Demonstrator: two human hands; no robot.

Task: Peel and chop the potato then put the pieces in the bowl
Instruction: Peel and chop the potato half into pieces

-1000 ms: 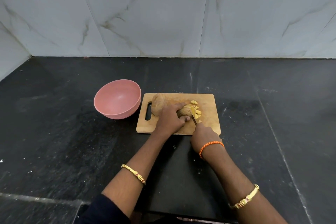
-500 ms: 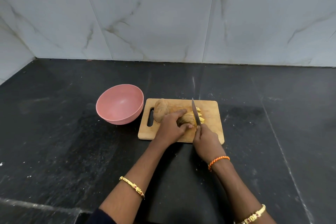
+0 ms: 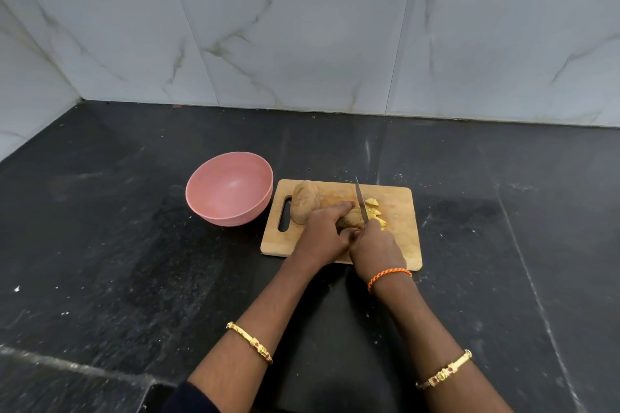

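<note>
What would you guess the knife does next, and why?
Probably press straight down for another slice. The right hand holds the knife blade raised over the potato half that the left hand steadies, with cut pieces lying just beyond the blade and the bowl holding none.

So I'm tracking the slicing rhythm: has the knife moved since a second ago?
Yes. The knife has swung up from lying low over the cut pieces; its tip now points toward the cutting board's far edge.

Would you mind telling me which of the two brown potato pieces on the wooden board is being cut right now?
The right-hand brown potato piece, gripped by the left hand under the knife blade; the other brown piece lies untouched near the board's handle slot.
</note>
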